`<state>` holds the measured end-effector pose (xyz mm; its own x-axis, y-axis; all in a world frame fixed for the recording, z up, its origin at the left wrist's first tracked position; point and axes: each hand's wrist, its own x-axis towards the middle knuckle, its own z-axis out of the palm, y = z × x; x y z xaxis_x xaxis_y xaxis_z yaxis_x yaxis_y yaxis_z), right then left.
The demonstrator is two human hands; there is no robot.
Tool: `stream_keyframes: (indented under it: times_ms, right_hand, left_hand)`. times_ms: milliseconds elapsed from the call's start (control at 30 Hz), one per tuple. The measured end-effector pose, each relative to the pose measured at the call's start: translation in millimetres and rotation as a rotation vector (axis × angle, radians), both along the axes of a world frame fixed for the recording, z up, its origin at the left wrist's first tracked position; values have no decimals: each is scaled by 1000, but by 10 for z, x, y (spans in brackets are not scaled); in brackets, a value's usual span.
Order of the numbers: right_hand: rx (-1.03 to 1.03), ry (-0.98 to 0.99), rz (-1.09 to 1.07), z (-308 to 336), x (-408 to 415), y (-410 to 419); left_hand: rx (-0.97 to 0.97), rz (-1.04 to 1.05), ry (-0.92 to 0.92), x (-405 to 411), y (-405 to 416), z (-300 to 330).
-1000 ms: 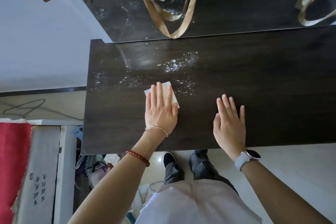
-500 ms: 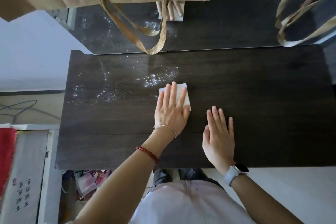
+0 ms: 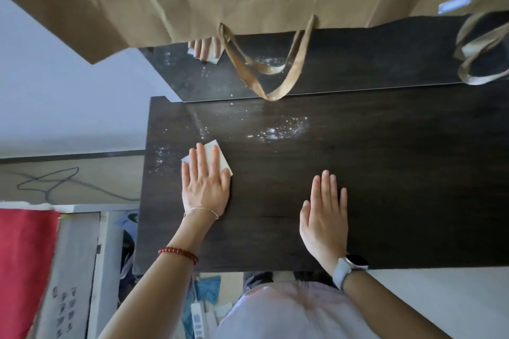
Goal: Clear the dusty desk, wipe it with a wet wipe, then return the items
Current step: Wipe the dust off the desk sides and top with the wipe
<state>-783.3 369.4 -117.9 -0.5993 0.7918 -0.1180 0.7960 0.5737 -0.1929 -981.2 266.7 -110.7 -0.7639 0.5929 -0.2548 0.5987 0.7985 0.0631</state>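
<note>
A dark brown wood-grain desk top (image 3: 385, 173) carries a folded white wet wipe (image 3: 217, 155) near its left edge, pressed flat under the straight fingers of the left hand (image 3: 205, 183), while the right hand (image 3: 325, 217) rests flat and bare on the wood well to the right of it. Patches of white dust (image 3: 281, 131) lie scattered on the far middle of the top, and smaller specks lie just left of the wipe. At the back edge the loop of a tan paper bag handle (image 3: 271, 95) touches the desk.
</note>
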Motion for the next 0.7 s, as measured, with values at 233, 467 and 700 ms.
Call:
stream_keyframes:
  times_ms: [233, 467, 700]
  right_hand:
    - [62, 23, -128, -26, -413, -252]
    - [88, 8, -183, -54, -483, -308]
    - [115, 43, -183, -79, -487, -305]
  left_hand:
    - [13, 112, -12, -590, -532, -17]
    - [134, 271, -52, -1042, -472, -14]
    - [109, 130, -5, -1093, -65, -47]
